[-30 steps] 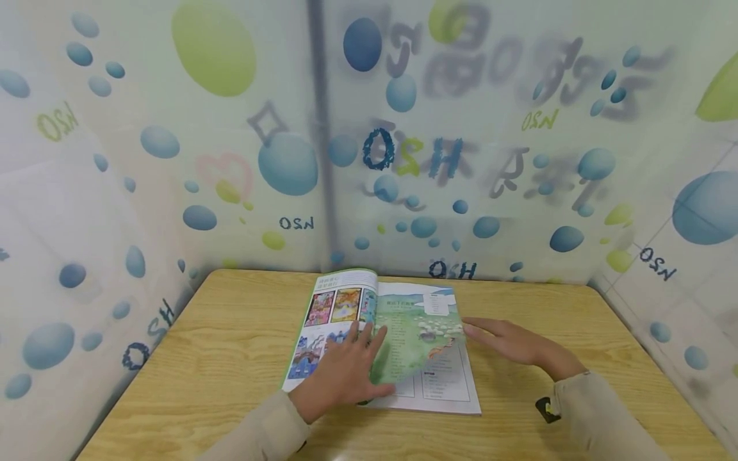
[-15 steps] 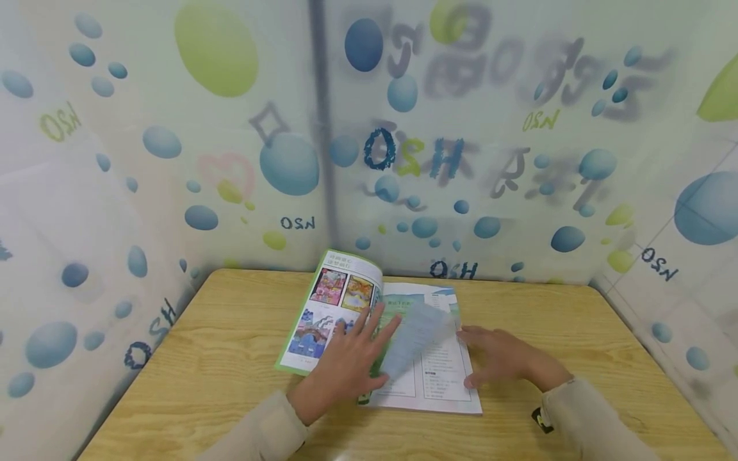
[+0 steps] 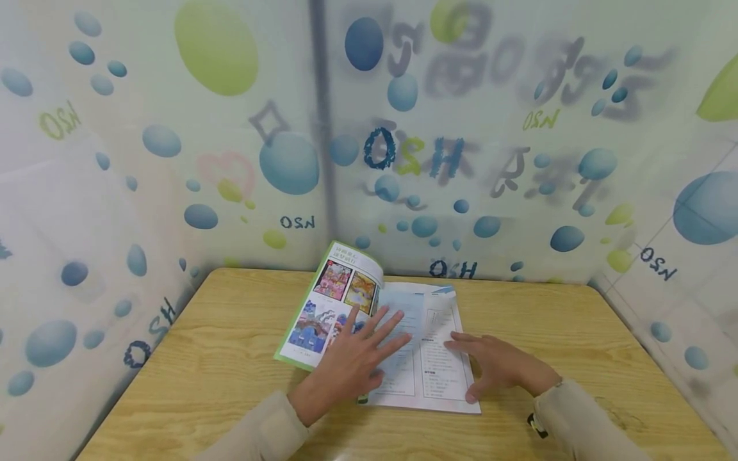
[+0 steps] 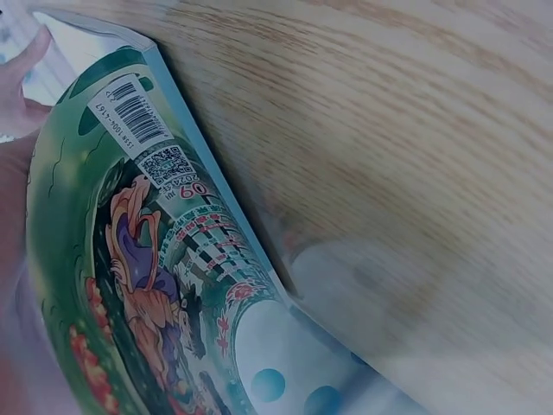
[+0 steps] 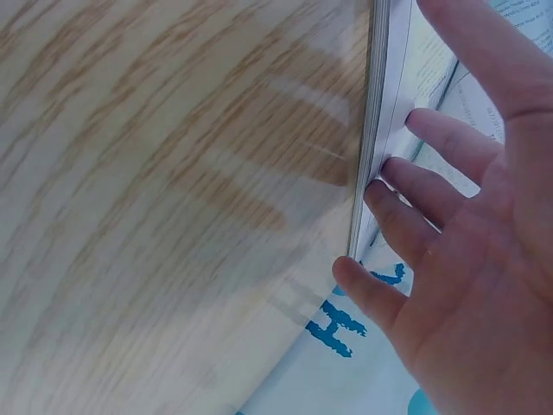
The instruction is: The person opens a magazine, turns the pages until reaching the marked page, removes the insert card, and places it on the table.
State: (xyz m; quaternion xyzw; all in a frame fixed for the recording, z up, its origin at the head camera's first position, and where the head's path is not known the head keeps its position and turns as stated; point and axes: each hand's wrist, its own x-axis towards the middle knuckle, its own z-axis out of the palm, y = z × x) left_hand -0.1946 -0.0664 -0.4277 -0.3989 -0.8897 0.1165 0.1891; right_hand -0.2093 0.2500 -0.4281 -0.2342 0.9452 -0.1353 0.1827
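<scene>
An open magazine (image 3: 446, 374) lies before me, its left part raised and tilted, with colourful pictures on the left page (image 3: 314, 323). My left hand (image 3: 354, 362) has its fingers spread across the pages near the fold. In the left wrist view, the illustrated cover (image 4: 147, 259) shows a barcode and a QR code; a sliver of that hand is at the left edge. My right hand (image 3: 501, 363) is at the right edge of the printed right page, fingers extended. The right wrist view shows its fingertips (image 5: 380, 194) along the magazine's page edges (image 5: 371, 130).
The magazine lies on a light wood-grain table (image 3: 225, 358). Beyond the table's back edge stands a pale curtain (image 3: 490, 192) printed with blue and green dots and H2O lettering, with similar side panels left and right.
The green illustrated page has been turned over leftward, baring a white text page. The left page has risen and tilted. My right hand has moved left and down onto the page edge.
</scene>
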